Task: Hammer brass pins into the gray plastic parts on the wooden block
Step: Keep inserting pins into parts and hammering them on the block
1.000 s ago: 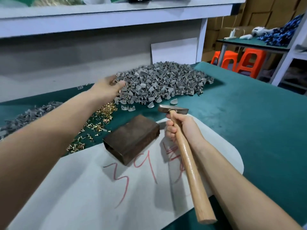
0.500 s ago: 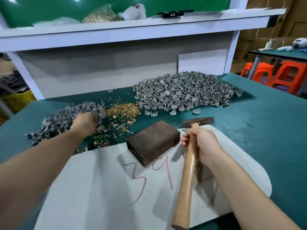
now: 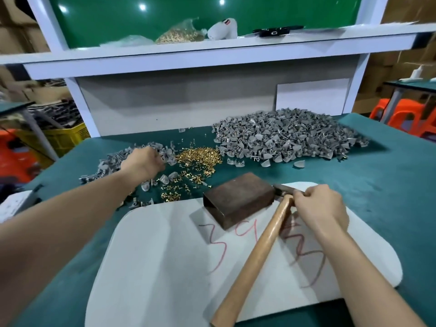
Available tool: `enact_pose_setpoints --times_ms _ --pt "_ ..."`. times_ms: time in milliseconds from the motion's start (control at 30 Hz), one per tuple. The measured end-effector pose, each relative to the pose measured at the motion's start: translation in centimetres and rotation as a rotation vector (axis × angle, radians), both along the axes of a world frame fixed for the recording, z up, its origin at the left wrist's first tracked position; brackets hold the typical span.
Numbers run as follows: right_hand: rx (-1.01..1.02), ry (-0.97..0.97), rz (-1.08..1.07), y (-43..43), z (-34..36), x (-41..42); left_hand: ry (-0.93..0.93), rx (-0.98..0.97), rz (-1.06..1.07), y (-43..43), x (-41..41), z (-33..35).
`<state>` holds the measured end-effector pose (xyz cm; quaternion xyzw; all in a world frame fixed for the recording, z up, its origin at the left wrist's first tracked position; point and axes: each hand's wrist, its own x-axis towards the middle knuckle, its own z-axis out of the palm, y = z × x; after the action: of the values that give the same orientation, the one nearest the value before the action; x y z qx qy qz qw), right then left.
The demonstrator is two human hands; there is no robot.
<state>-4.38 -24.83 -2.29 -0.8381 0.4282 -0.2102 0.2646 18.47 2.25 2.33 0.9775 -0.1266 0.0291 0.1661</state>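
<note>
A workshop bench seen from above, through the eyes of the person working at it. A white shelf frame (image 3: 212, 55) with a green back panel (image 3: 141, 20) rises behind the bench. The shelf holds a clear bag of brass-coloured bits (image 3: 181, 35) and a white object (image 3: 223, 29). Orange plastic stools (image 3: 401, 116) stand off to the right, and a yellow crate (image 3: 63, 138) to the left.

The surface (image 3: 382, 190) is covered in dark teal. On its near half lies a large white sheet (image 3: 165, 267) with rounded corners and red scrawled marks. At the back right is a big heap of gray plastic parts (image 3: 290, 138). A smaller heap of gray parts (image 3: 106, 166) lies at the back left. Between the two heaps is a scatter of brass pins (image 3: 200, 156), trailing toward the sheet.

A dark wooden block (image 3: 238, 199) sits on the far edge of the sheet, its top bare. A hammer (image 3: 259, 244) lies slanted across the sheet, its metal head just beside the block's right end.

The right hand (image 3: 320, 206) is curled round the wooden handle just below the head. The left hand (image 3: 144, 161) reaches into the smaller heap, fingers bent down among the parts. Whether it grasps one cannot be told.
</note>
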Motion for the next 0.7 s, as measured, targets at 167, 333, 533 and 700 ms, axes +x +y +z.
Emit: enact_pose_setpoints --times_ms 167,333,533,700 --pt "-0.055 -0.130 0.032 0.5 0.0 0.2 -0.173 -0.124 -0.434 -3.5 -6.1 2.7" --pt "-0.093 -0.165 0.069 0.8 -0.6 0.6 -0.216 0.148 -0.837 -7.1 -12.0 1.8" --pt "-0.068 -0.182 0.078 0.6 -1.0 0.8 -0.079 0.060 -0.810 -8.3 -11.5 0.9" --pt "-0.066 -0.198 0.083 0.5 -0.9 0.8 -0.222 -0.076 -0.599 -5.5 -7.4 0.0"
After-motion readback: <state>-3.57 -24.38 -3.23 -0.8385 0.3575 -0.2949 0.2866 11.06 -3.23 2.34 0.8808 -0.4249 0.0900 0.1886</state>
